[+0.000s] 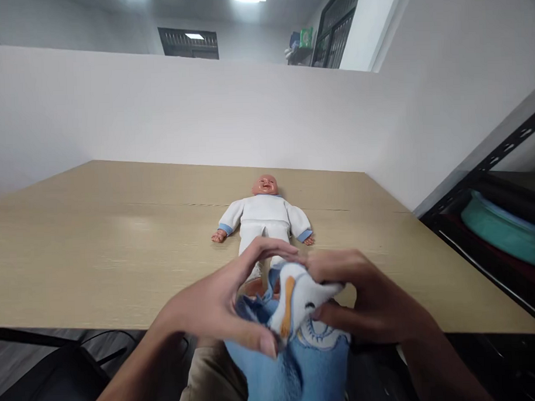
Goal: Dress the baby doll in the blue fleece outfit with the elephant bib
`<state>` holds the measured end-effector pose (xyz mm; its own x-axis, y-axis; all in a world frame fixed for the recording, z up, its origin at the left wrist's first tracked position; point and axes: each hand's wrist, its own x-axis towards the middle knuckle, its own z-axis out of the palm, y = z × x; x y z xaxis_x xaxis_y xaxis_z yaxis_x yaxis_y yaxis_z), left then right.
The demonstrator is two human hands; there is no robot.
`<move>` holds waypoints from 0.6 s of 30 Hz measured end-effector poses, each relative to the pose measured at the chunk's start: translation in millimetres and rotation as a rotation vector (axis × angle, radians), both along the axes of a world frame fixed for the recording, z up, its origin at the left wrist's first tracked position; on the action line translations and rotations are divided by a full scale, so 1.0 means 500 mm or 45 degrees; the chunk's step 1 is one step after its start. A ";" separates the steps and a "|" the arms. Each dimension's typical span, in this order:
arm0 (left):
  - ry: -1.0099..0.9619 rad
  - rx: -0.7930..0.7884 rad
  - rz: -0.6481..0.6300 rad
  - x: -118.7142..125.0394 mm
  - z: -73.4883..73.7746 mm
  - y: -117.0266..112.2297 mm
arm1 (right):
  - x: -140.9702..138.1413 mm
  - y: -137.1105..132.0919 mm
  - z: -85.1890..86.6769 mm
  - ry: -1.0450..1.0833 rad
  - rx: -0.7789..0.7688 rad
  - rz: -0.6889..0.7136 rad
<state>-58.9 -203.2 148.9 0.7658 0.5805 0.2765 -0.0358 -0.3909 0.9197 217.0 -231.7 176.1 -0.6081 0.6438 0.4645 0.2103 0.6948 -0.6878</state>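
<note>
Over the table's near edge I hold a blue fleece baby garment [277,372] with a white face patch, an orange strip and stitched eyes. My left hand [213,296] curves round its left side, thumb on the front and fingers reaching over the top. My right hand [363,296] pinches the white patch between thumb and fingers. The garment's upper edge is bunched and its lower part hangs down. Just beyond my hands a baby doll [264,215] lies on its back in white clothes with blue cuffs, arms spread. My hands and the garment partly hide its legs.
The doll lies on a light wooden table [120,241] that meets a white low wall [203,115]. To the right, a black metal shelf [483,240] holds a teal basin [505,221]. A black chair [49,378] stands below at the left.
</note>
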 end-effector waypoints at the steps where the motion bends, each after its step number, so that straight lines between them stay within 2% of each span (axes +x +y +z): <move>1: -0.023 0.011 -0.021 0.003 0.010 0.030 | 0.002 0.024 0.014 -0.021 -0.044 -0.023; 3: 0.023 -0.002 -0.055 0.006 0.030 0.084 | 0.004 0.076 0.033 -0.054 -0.201 -0.052; 6: 0.152 -0.026 -0.128 0.001 0.062 0.153 | 0.008 0.158 0.042 -0.027 -0.371 0.006; 9: 0.107 0.170 -0.154 -0.005 0.088 0.207 | 0.013 0.232 0.036 -0.014 -0.385 0.116; 11: 0.025 0.327 -0.124 -0.007 0.102 0.236 | 0.019 0.270 0.032 -0.139 -0.396 0.234; 14: 0.094 0.410 -0.031 -0.010 0.112 0.268 | 0.030 0.310 0.026 -0.349 -0.431 0.406; 18: 0.161 0.411 0.035 -0.010 0.105 0.297 | 0.039 0.334 0.013 -0.196 -0.402 0.394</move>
